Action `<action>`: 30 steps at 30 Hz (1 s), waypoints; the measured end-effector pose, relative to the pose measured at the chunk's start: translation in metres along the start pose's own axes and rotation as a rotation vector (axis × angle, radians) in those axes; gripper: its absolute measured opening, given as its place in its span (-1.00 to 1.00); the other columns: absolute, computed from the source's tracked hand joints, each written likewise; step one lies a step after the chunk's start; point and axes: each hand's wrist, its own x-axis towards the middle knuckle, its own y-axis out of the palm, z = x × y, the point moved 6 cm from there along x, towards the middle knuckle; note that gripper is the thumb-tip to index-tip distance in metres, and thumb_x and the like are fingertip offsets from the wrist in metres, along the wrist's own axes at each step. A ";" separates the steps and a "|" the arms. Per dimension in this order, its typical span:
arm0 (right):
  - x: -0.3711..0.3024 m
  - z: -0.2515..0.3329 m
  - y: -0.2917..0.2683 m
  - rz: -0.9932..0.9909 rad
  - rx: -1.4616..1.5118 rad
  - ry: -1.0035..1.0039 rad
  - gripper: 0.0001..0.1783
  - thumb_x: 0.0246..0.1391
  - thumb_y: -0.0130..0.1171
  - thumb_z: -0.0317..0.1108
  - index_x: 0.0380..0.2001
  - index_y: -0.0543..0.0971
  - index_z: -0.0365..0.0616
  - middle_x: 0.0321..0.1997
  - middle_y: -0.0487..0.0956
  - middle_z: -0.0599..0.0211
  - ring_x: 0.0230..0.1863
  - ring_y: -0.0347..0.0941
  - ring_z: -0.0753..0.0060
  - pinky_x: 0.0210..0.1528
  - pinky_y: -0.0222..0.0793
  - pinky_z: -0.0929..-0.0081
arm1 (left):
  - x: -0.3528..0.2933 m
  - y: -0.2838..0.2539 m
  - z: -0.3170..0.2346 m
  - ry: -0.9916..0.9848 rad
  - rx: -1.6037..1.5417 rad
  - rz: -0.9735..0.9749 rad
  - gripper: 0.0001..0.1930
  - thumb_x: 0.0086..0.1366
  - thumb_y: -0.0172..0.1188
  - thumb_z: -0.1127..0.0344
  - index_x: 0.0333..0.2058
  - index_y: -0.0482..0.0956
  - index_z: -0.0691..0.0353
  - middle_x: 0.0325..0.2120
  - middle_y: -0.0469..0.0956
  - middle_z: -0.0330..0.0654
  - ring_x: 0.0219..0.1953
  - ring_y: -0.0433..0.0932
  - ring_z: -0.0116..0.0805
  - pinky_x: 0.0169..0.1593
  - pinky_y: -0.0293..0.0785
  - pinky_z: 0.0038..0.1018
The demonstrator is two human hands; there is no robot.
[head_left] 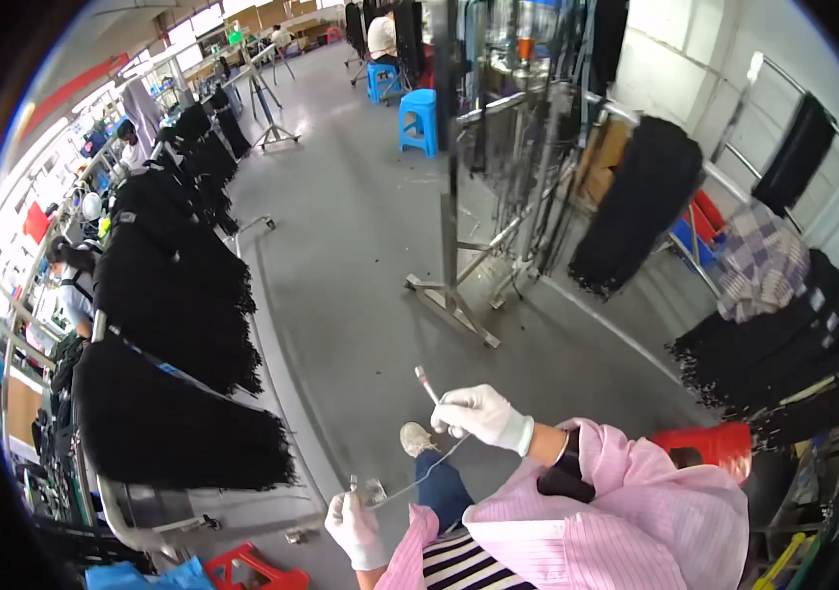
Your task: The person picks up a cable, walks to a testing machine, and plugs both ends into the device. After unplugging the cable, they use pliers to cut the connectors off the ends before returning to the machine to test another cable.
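My right hand (486, 415), in a white glove, is closed round a slim white pen-shaped stick (426, 384) with a reddish mark near its upper end. The stick points up and away from me; its exact kind is unclear. A thin pale grey cord (421, 480) runs slack from below my right hand to my left hand. My left hand (356, 529), also gloved in white, is pinched on the cord's other end, lower and to the left. A small silvery tip (354, 481) sticks up from its fingers. Both hands are held above the floor in front of me.
Long rails loaded with black garments (183, 423) line the left. More black garments (641, 206) hang on racks at the right. A metal stand (451, 295) rises ahead. Blue stools (419, 123) and seated people are farther back. Red stools (703, 447) stand close by.
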 end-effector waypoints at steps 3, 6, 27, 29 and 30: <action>0.123 0.037 -0.017 -0.045 0.019 0.059 -0.77 0.07 -0.02 -0.37 -0.58 0.52 -0.21 -0.63 0.44 0.47 -0.62 0.28 0.76 -0.60 0.16 0.79 | 0.114 0.050 -0.038 -0.003 -0.033 0.011 -0.80 0.20 0.01 0.35 -0.60 0.38 0.24 -0.83 0.20 -0.43 -0.83 0.07 -0.71 -0.77 -0.07 -0.68; 0.210 0.077 -0.041 -0.104 0.054 0.108 -0.78 0.09 -0.01 -0.35 -0.55 0.53 -0.20 -0.67 0.42 0.48 -0.65 0.26 0.78 -0.63 0.13 0.80 | 0.222 0.115 -0.087 -0.040 0.023 0.095 -0.80 0.22 0.00 0.34 -0.57 0.40 0.26 -0.82 0.21 -0.43 -0.82 0.07 -0.71 -0.76 -0.07 -0.69; 0.975 0.251 -0.247 -0.229 0.088 -0.111 -0.78 0.15 -0.09 -0.34 -0.29 0.49 -0.24 -0.66 0.45 0.42 -0.73 0.19 0.75 -0.67 0.09 0.79 | 0.944 0.528 -0.277 0.151 0.126 0.410 -0.81 0.27 -0.06 0.34 -0.37 0.49 0.32 -0.74 0.36 -0.35 -0.78 0.10 -0.73 -0.71 -0.04 -0.74; 1.045 0.262 -0.277 -0.317 0.085 -0.139 -0.79 0.14 -0.08 -0.34 -0.29 0.49 -0.23 -0.66 0.45 0.43 -0.73 0.19 0.75 -0.67 0.10 0.79 | 1.021 0.571 -0.277 0.096 0.079 0.426 -0.80 0.27 -0.06 0.34 -0.37 0.49 0.33 -0.75 0.32 -0.38 -0.78 0.10 -0.73 -0.71 -0.04 -0.74; 1.076 0.261 -0.290 -0.354 0.078 -0.075 -0.78 0.15 -0.08 -0.33 -0.28 0.49 -0.23 -0.66 0.45 0.42 -0.73 0.20 0.75 -0.67 0.10 0.78 | 1.059 0.595 -0.278 0.069 0.057 0.443 -0.80 0.27 -0.06 0.34 -0.37 0.49 0.33 -0.76 0.30 -0.39 -0.78 0.10 -0.73 -0.71 -0.05 -0.74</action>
